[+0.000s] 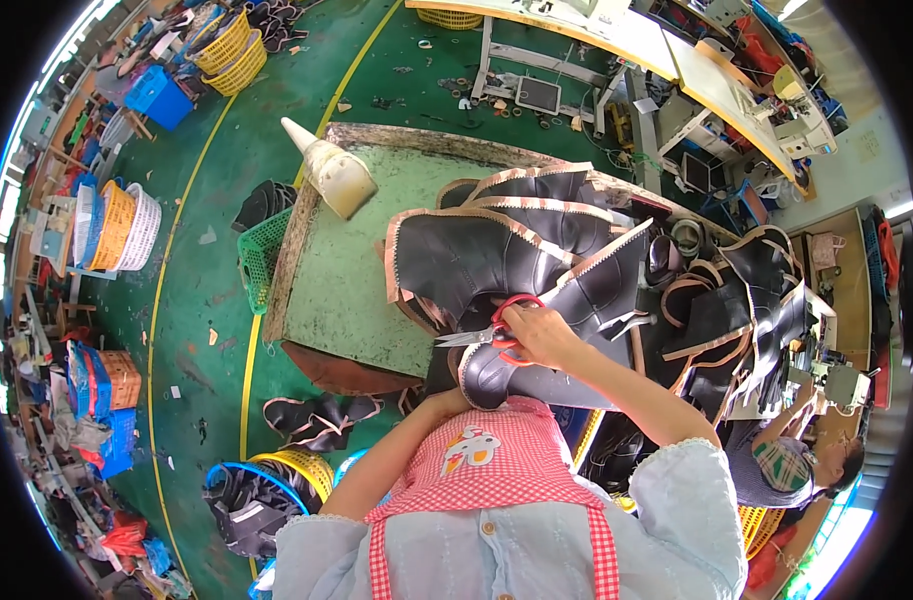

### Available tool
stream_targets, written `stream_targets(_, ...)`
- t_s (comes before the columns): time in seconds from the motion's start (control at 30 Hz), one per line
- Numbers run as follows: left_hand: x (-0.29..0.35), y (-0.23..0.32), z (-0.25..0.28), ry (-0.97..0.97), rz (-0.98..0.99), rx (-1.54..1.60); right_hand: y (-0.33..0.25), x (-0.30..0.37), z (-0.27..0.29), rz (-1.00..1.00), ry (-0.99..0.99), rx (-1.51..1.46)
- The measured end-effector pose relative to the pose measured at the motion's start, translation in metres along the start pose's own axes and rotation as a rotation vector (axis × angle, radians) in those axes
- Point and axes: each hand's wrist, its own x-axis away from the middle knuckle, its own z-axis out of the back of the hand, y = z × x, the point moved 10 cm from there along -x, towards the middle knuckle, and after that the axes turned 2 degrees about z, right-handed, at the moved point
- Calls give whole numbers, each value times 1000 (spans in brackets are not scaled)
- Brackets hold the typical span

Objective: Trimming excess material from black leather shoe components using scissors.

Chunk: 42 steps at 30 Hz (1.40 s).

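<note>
My right hand (538,335) is closed round red-handled scissors (484,336), their blades parted and pointing left. Just under the scissors is a black leather boot upper (486,378), close to my apron. At its lower left edge my left hand (450,402) grips the upper, with most of the fingers hidden behind the leather. Beyond my hands several more black boot uppers (456,250) with pale tan toothed edging lie in a pile on the green worktable (376,310). A second pair of scissors or a similar metal tool (626,322) lies right of my right hand.
A cream thread cone (338,180) lies tilted at the table's far left corner. Further black uppers (711,310) crowd the right side. Below on the left stand a blue-rimmed basket (251,510) and a green crate (264,258). A co-worker (776,465) is at the right.
</note>
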Motion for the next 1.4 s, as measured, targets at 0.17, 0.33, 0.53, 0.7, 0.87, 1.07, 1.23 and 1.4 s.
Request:
stream_targets(0.17,16,7,6,-208,430,117,-1,2,8,63,7,-172)
stream_targets(0.33,45,25,-1,-410,861,214,8,10,42,-131,59,-310)
stream_targets(0.53,-8,181,-14,-710,486,284,18,46,130,-456,442,-453)
stream_targets(0.7,-73,286,-20,-634,159,426,14,22,240,-512,790,-206)
stream_targets(0.87,-140,210,18,-115,245,326,94,-26,186,-642,754,-128)
stream_targets(1.07,-124,167,61,106,4,-364,95,-56,62,-473,558,-51)
stream_targets(1.23,-74,117,91,263,61,-1093,110,-75,48,-534,465,24)
stream_targets(1.4,-46,98,111,11,288,-547,107,-67,55,-520,449,-118)
